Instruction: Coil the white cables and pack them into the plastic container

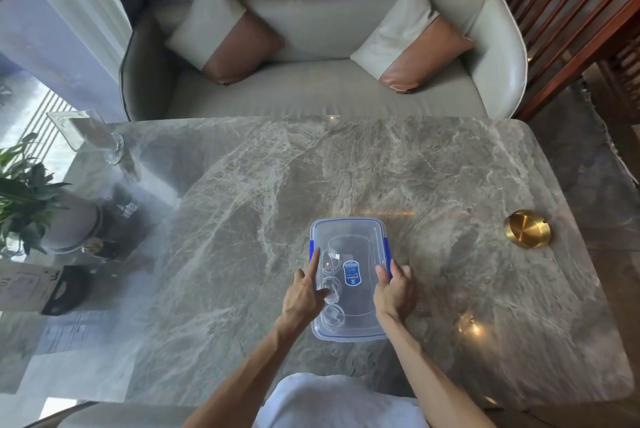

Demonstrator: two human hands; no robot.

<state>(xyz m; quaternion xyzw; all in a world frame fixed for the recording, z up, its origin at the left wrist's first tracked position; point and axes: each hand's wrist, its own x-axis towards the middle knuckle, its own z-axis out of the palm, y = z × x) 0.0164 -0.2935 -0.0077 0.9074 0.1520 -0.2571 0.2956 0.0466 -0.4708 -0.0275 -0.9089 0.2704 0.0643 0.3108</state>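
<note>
A clear plastic container [360, 237] with its lid on and blue side clips stands on the marble table [346, 168], near the front middle. Through the lid I see three coiled white cables [330, 261] lined up along its left side. My left hand [304, 299] rests on the container's left edge, index finger stretched along the blue left clip and thumb on the lid. My right hand [394, 289] presses against the right edge, fingers curled over the blue right clip.
A round brass dish [527, 229] sits at the table's right. A glass vase [100, 137] stands at the far left corner, with a potted plant [24, 192] beside the table. A grey sofa [322, 81] with two cushions lies beyond the far edge.
</note>
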